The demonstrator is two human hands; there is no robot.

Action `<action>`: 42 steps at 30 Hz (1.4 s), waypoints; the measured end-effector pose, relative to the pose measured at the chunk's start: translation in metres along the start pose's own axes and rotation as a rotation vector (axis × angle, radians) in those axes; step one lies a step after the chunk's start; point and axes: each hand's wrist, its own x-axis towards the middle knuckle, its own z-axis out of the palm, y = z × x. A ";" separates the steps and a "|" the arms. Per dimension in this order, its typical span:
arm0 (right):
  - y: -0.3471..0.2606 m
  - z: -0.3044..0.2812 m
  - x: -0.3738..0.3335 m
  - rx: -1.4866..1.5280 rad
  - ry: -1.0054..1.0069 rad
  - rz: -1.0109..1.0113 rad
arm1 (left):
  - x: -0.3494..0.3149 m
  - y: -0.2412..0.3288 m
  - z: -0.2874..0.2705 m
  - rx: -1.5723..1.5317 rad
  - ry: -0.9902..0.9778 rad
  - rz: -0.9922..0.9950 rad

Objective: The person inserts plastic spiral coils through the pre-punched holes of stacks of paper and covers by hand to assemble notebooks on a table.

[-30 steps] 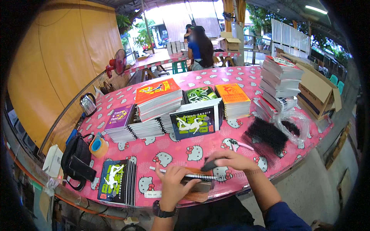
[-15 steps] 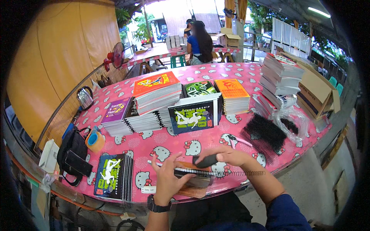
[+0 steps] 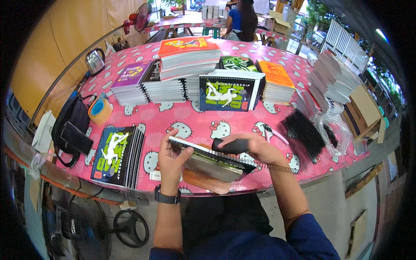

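My left hand point(image 3: 170, 157) grips the left end of a notebook point(image 3: 213, 166), which is tilted with its punched edge up. A black spiral coil point(image 3: 281, 168) runs along that edge, and its loose end trails right past my wrist. My right hand point(image 3: 259, 149) is closed around a dark rounded piece point(image 3: 236, 146), held against the coil edge; what kind of thing it is I cannot make out. Under the notebook lies a brown wooden board point(image 3: 207, 181). Several finished-looking spiral notebooks point(image 3: 115, 156) lie stacked to the left.
Notebook stacks point(image 3: 188, 60) line the table's far side. At the right are pink-handled pliers point(image 3: 277, 134), a pile of black coils point(image 3: 302, 135), a clear plastic bag point(image 3: 333, 134) and a cardboard box point(image 3: 364, 108). A tape roll point(image 3: 100, 111) and black bag point(image 3: 71, 130) sit left.
The view has tipped downward, so the table appears higher. The notebook is now tilted up with more of its lower face showing. Both hands keep their hold, and the trailing coil end shows shorter.
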 end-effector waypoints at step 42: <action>0.004 0.012 0.080 -0.350 0.029 0.220 | 0.002 -0.022 -0.004 -0.307 0.183 -0.046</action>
